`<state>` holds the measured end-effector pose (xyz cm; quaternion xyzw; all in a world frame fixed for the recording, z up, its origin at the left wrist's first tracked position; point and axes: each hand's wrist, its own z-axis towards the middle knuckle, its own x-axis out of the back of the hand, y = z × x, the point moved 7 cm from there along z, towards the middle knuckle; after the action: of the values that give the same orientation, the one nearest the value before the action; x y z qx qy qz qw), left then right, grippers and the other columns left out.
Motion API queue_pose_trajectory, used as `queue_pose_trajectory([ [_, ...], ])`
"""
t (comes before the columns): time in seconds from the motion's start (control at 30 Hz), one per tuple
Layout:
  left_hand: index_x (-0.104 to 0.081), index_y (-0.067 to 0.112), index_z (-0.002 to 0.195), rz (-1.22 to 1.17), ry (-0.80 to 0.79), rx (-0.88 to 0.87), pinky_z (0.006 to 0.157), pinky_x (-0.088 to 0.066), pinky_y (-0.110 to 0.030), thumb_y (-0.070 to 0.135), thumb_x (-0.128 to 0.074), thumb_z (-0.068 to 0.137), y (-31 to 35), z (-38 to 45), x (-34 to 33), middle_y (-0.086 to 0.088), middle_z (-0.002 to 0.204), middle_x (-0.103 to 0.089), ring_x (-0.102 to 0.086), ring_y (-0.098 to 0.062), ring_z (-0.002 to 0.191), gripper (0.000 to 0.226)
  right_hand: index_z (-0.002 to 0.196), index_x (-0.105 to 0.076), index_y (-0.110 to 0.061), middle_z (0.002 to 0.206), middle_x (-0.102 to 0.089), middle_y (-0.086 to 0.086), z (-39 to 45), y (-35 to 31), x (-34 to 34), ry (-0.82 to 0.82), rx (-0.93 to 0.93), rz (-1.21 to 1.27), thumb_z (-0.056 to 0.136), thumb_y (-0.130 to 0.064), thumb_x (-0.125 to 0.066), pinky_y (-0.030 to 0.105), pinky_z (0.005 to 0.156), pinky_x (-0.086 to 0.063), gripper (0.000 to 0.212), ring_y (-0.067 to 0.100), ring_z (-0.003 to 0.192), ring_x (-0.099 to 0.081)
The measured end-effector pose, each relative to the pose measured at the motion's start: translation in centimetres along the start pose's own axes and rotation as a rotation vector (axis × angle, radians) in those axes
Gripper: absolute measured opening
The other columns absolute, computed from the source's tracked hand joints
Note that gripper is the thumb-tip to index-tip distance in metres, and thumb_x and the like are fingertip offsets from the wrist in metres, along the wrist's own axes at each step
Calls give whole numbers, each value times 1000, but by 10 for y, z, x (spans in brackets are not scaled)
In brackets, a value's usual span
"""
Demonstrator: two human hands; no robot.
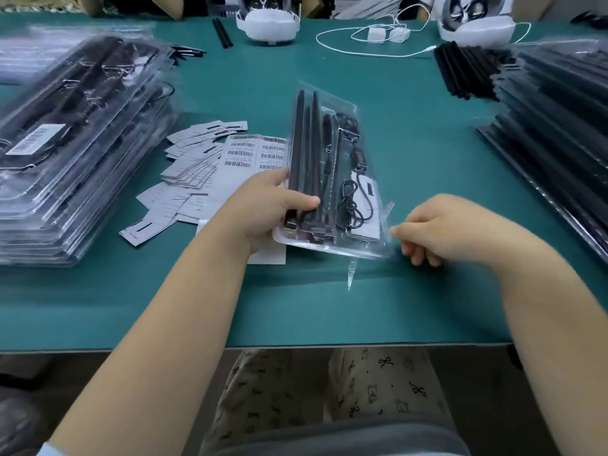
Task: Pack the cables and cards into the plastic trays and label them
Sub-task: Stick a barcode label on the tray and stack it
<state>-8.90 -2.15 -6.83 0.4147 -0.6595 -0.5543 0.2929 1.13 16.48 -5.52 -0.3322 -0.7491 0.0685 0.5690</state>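
Tray (332, 245) in left hand (263, 205) holds cables (352, 199), card (368, 189).

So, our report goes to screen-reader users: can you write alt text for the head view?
A person's left hand grips a clear plastic tray packed with black antennas and cables above a green table, while the right hand pinches its near corner. Paper cards, a barcode label sheet and stacks of packed trays surround it.

No words or numbers can be read anywhere. Barcodes show on the label sheet (255, 152) lying on the table, with tiny print under each too blurred to make out, and another barcode sits on a white sticker (37, 138) atop the left stack of trays (75, 153), equally unreadable
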Motion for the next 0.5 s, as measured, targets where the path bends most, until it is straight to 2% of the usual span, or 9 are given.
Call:
queue_pose_trajectory([
  [0.07,-52,8,129,222,78,-75,76,-51,-23,0,-68,81,0,-2,0,-6,114,-68,-65,-23,103,52,58,-63,-13,51,-66,-4,7,-5,1,1,17,-103,87,-27,-53,20,48,-36,34,5,35,-49],
  [0.1,-40,12,141,379,148,-139,87,-44,-19,6,-71,81,2,-3,2,0,129,-58,-55,-15,117,67,58,-63,-14,50,-65,-5,10,-6,0,1,23,-101,87,-28,-52,21,48,-35,34,6,34,-48],
  [0.17,-28,22,148,667,243,-309,98,-31,-9,15,-69,83,13,-8,0,14,138,-45,-40,1,124,77,57,-61,-15,48,-63,-5,14,-5,-5,6,37,-64,86,-29,-51,21,48,-35,34,6,34,-45],
  [0.2,-32,25,147,801,252,-398,107,-27,-15,14,-67,84,18,-12,-5,14,142,-43,-35,-3,131,73,56,-59,-15,47,-62,-5,15,-4,-7,15,41,-38,85,-29,-51,21,48,-35,34,7,34,-44],
  [0.23,-39,26,144,919,237,-486,114,-21,-28,12,-66,84,21,-16,-13,9,145,-43,-29,-12,139,66,54,-58,-15,46,-61,-5,15,-3,-8,32,42,-3,83,-30,-51,21,47,-35,34,7,33,-43],
  [0.27,-48,25,138,1000,185,-566,116,-16,-38,12,-65,84,23,-20,-22,3,144,-46,-27,-19,141,58,51,-56,-15,45,-59,-5,16,-1,-9,57,44,34,82,-31,-52,22,48,-35,35,7,33,-41],
  [0.33,-64,21,122,1047,12,-639,114,-20,-43,28,-68,84,19,-28,-42,-2,132,-58,-36,-19,133,39,47,-52,-16,43,-56,-5,16,-1,-8,126,62,81,80,-32,-53,24,50,-35,37,7,34,-38],
  [0.4,-64,21,121,1131,-138,-622,114,-24,-44,54,-69,77,6,-33,-60,0,125,-61,-40,-15,126,56,46,-47,-15,42,-51,-6,17,-1,-6,192,86,159,77,-31,-53,26,51,-32,35,11,39,-35],
  [0.5,-56,25,129,1244,-117,-614,115,-24,-41,64,-69,69,1,-29,-67,10,129,-56,-47,-11,124,73,46,-49,-16,41,-44,-6,18,0,-7,206,127,315,79,-27,-55,25,48,-26,35,12,41,-31],
])
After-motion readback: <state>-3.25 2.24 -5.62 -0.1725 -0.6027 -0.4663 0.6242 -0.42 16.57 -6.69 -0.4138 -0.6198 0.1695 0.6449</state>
